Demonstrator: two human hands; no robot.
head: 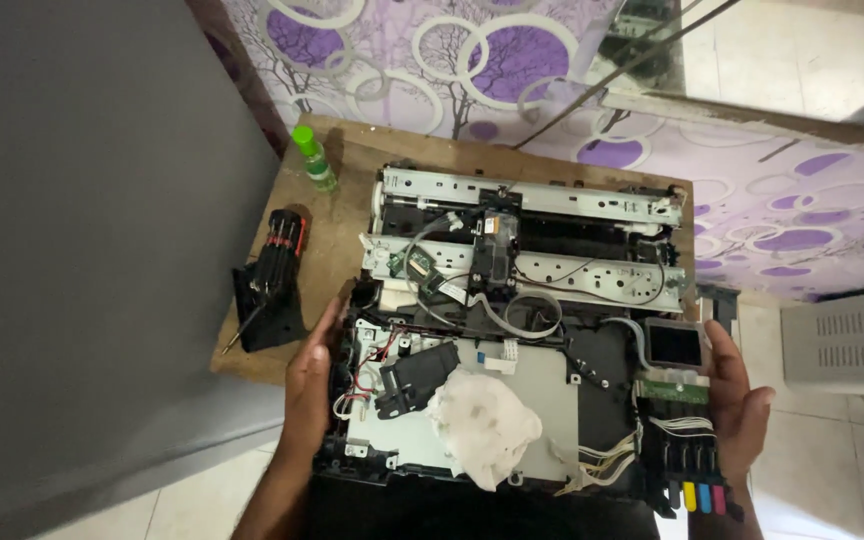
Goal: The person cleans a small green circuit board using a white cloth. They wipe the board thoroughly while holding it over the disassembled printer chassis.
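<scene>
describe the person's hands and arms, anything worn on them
Both are bare: no gloves, rings, watch or bands show on the left hand or the right hand. No sleeve reaches the visible left forearm; the right arm is mostly out of frame. Fingers look unmarked, nails short and plain.

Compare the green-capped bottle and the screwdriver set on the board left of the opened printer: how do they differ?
The bottle is clear with a bright green cap; the screwdriver set is black with red accents. The bottle sits at the board's far corner; the set sits nearer the left hand. One loose screwdriver lies beside the set; nothing lies by the bottle. Both are untouched, left of the printer.
</scene>
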